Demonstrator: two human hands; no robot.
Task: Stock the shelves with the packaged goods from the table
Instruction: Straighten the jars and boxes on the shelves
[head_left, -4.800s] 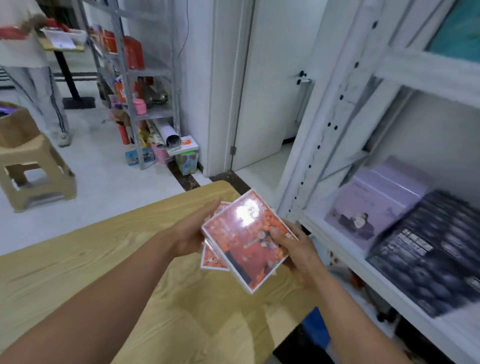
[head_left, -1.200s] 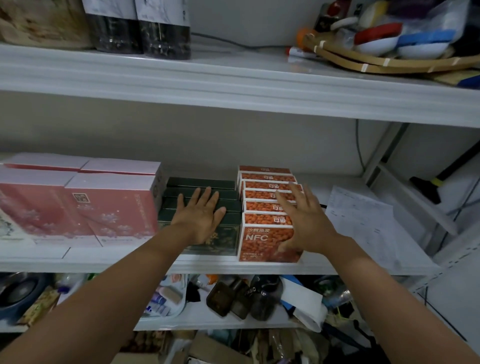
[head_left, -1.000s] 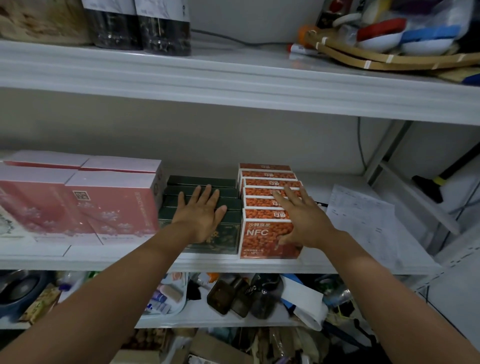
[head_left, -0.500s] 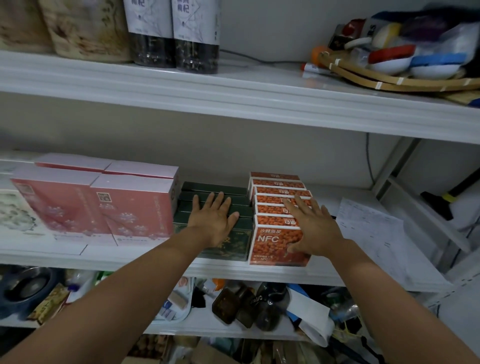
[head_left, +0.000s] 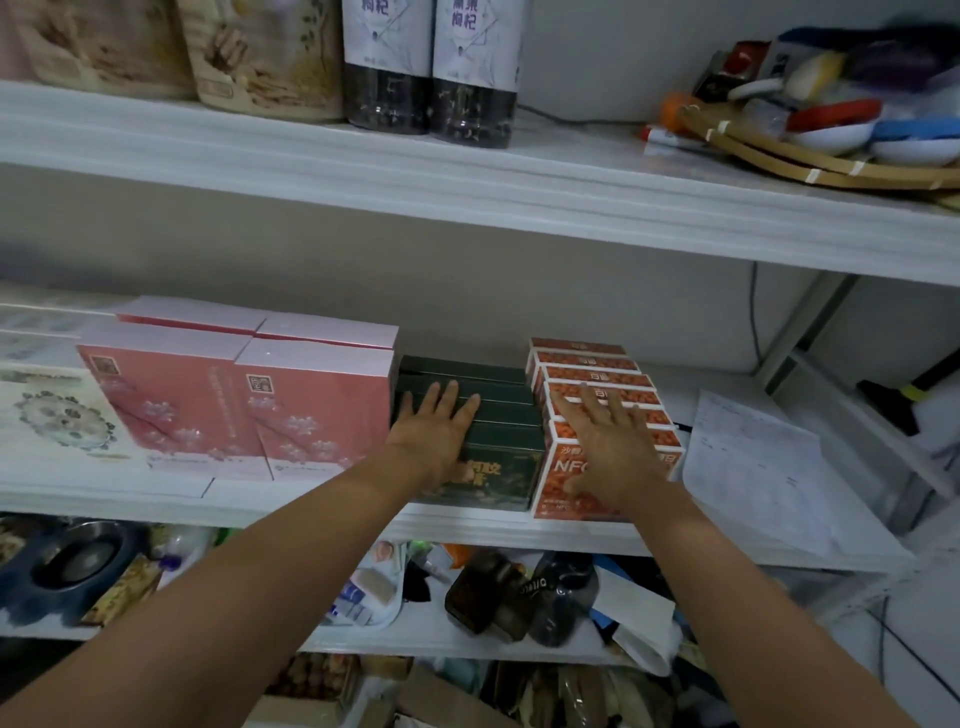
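This looks like a small shop's storeroom: white shelving (head_left: 467, 192) carries neat rows of identical pink boxes (head_left: 208, 405), green boxes (head_left: 498, 410) and orange boxes (head_left: 597, 361), labelled jars (head_left: 431, 78) stand above, and loose clutter (head_left: 493, 597) crowds the shelf below.

Your one head camera faces the middle shelf (head_left: 519, 535) closely, looking forward and slightly down.
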